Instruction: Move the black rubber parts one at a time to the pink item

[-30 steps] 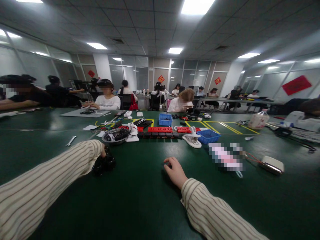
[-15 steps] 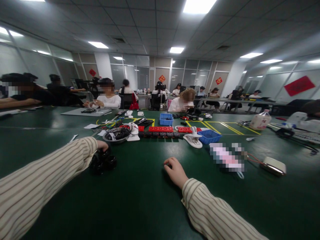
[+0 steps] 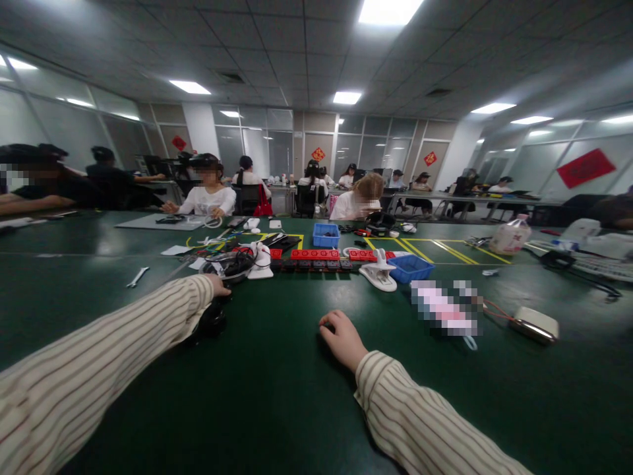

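Note:
My left hand (image 3: 220, 286) reaches forward at the left, fingers bent downward over something dark, mostly hidden behind the hand and sleeve. Just below it on the green table lie glossy black rounded pieces (image 3: 213, 319), partly covered by my forearm. Beyond the fingers stands a metal bowl (image 3: 236, 276) heaped with black cables, close to the hand. My right hand (image 3: 343, 338) rests on the tabletop near the middle, its fingers loosely curled in with nothing visible in them.
Ahead lie a red-and-black strip (image 3: 316, 258), a white clip stand (image 3: 380, 274) and blue bins (image 3: 411, 268). A wrench (image 3: 138, 277) lies left, a pale case (image 3: 535, 325) right. Several people sit across the table (image 3: 277, 396) and beyond.
My left hand has moved forward and a little right, from over the black pieces toward the bowl. My right hand stays in place. The view has shifted slightly.

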The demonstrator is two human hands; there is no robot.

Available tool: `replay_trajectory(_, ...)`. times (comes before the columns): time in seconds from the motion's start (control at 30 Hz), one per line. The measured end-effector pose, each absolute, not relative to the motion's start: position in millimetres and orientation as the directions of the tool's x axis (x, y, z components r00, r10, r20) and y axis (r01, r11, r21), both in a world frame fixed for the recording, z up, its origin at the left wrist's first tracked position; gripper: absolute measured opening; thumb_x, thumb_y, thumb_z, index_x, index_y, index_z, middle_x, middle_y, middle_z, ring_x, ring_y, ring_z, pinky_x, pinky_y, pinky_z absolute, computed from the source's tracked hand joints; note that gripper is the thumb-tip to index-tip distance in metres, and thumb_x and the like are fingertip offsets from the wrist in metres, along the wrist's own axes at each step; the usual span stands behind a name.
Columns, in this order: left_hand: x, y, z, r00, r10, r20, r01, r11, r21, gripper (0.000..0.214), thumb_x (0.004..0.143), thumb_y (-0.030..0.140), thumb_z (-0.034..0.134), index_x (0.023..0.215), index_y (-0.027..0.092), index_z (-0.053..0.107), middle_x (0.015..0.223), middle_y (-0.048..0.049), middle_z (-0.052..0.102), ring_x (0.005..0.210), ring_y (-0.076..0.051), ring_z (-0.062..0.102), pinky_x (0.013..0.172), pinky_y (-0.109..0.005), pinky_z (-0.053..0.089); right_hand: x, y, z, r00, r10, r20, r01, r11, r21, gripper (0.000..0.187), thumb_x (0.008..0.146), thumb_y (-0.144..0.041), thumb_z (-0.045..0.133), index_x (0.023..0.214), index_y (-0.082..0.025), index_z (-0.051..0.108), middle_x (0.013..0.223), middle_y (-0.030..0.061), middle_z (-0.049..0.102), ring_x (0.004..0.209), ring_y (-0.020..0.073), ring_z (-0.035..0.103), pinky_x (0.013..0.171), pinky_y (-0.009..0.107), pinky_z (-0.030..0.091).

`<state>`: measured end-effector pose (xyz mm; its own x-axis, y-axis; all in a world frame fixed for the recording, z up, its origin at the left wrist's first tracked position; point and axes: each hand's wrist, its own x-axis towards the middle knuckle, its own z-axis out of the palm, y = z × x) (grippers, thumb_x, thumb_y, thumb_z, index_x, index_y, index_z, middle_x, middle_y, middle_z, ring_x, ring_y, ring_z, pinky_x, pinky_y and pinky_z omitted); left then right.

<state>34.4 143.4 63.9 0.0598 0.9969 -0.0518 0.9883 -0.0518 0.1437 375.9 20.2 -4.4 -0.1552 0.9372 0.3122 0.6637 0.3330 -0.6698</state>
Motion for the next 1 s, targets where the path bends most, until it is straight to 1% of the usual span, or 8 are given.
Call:
replay_trajectory(0.1, 68, 142, 69, 0.037, 0.975, -0.220, 0.999, -0.040, -0.010, 0.027, 0.087, 0.033, 0.054, 0.104, 0.013, 0.057, 0.105, -0.0054, 0.060, 0.093, -0.021, 0.059, 0.080, -0.039, 0.050, 376, 20, -4, -0.162, 0.934, 0.317, 0.662, 0.341, -0.667, 0.012, 0.076, -0.012, 0.052, 0.079, -0.018, 0.062, 0.087, 0.0034, 0.055, 0.086, 0.0162, 0.053, 0.082, 0.030, 0.041)
replay_trajectory(0.23, 121, 136, 70, 0.090, 0.966, -0.244, 0.991, -0.112, -0.077, 0.034, 0.088, 0.042, 0.049, 0.098, 0.013, 0.062, 0.103, -0.0091, 0.064, 0.098, -0.022, 0.059, 0.086, -0.041, 0.046, 375, 20, -5, -0.162, 0.929, 0.332, 0.646, 0.355, -0.676, 0.011, 0.076, -0.012, 0.052, 0.078, -0.018, 0.061, 0.087, 0.0031, 0.055, 0.087, 0.0164, 0.053, 0.083, 0.031, 0.041)
replay_trajectory(0.33, 162, 124, 66, 0.135, 0.972, -0.191, 0.986, -0.152, -0.074, 0.045, 0.086, 0.046, 0.042, 0.100, 0.011, 0.066, 0.108, -0.0174, 0.064, 0.103, -0.031, 0.058, 0.081, -0.038, 0.046, 374, 20, -5, -0.125, 0.929, 0.348, 0.625, 0.346, -0.700, 0.013, 0.075, -0.012, 0.052, 0.084, -0.019, 0.060, 0.089, 0.0033, 0.055, 0.083, 0.0161, 0.053, 0.081, 0.031, 0.042)
replay_trajectory(0.5, 235, 79, 61, 0.306, 0.945, -0.112, 0.950, -0.311, -0.029, 0.048, 0.084, 0.049, 0.038, 0.100, 0.016, 0.068, 0.105, -0.0165, 0.067, 0.100, -0.032, 0.061, 0.077, -0.038, 0.047, 379, 24, -4, 0.041, 0.909, 0.414, 0.527, 0.332, -0.782, 0.018, 0.083, -0.019, 0.045, 0.097, -0.017, 0.055, 0.096, 0.0064, 0.056, 0.088, 0.0170, 0.053, 0.083, 0.031, 0.042)
replay_trajectory(0.67, 277, 19, 59, 0.498, 0.863, -0.089, 0.865, -0.501, -0.016, 0.043, 0.082, 0.051, 0.041, 0.089, 0.020, 0.070, 0.092, -0.0164, 0.069, 0.095, -0.032, 0.062, 0.091, -0.048, 0.039, 393, 26, -2, 0.109, 0.881, 0.460, 0.486, 0.356, -0.798, 0.021, 0.089, -0.025, 0.037, 0.092, -0.016, 0.056, 0.092, 0.0060, 0.058, 0.089, 0.0164, 0.053, 0.083, 0.030, 0.041)
replay_trajectory(0.77, 271, 0, 48, 0.510, 0.852, -0.113, 0.860, -0.509, 0.042, 0.036, 0.079, 0.049, 0.048, 0.093, 0.022, 0.067, 0.102, -0.0164, 0.065, 0.104, -0.033, 0.056, 0.101, -0.058, 0.026, 395, 22, -2, 0.061, 0.893, 0.446, 0.504, 0.358, -0.786, 0.021, 0.089, -0.025, 0.039, 0.085, -0.016, 0.057, 0.086, 0.0043, 0.058, 0.084, 0.0156, 0.053, 0.079, 0.028, 0.042)
replay_trajectory(0.9, 248, 1, 19, 0.549, 0.836, 0.022, 0.815, -0.541, 0.208, 0.029, 0.074, 0.043, 0.056, 0.094, 0.025, 0.063, 0.129, -0.0120, 0.050, 0.125, -0.031, 0.040, 0.107, -0.056, 0.023, 388, 14, -1, -0.058, 0.895, 0.441, 0.502, 0.408, -0.762, 0.017, 0.088, -0.024, 0.043, 0.086, -0.016, 0.058, 0.086, 0.0033, 0.058, 0.082, 0.0141, 0.053, 0.077, 0.027, 0.042)
replay_trajectory(1.0, 238, 4, -5, 0.594, 0.739, 0.318, 0.686, -0.671, 0.281, 0.029, 0.072, 0.029, 0.055, 0.101, 0.024, 0.057, 0.125, -0.0099, 0.052, 0.121, -0.028, 0.044, 0.106, -0.056, 0.026, 383, 11, -2, -0.143, 0.891, 0.431, 0.485, 0.442, -0.755, 0.015, 0.087, -0.025, 0.047, 0.090, -0.017, 0.059, 0.088, 0.0029, 0.058, 0.083, 0.0142, 0.053, 0.077, 0.027, 0.042)
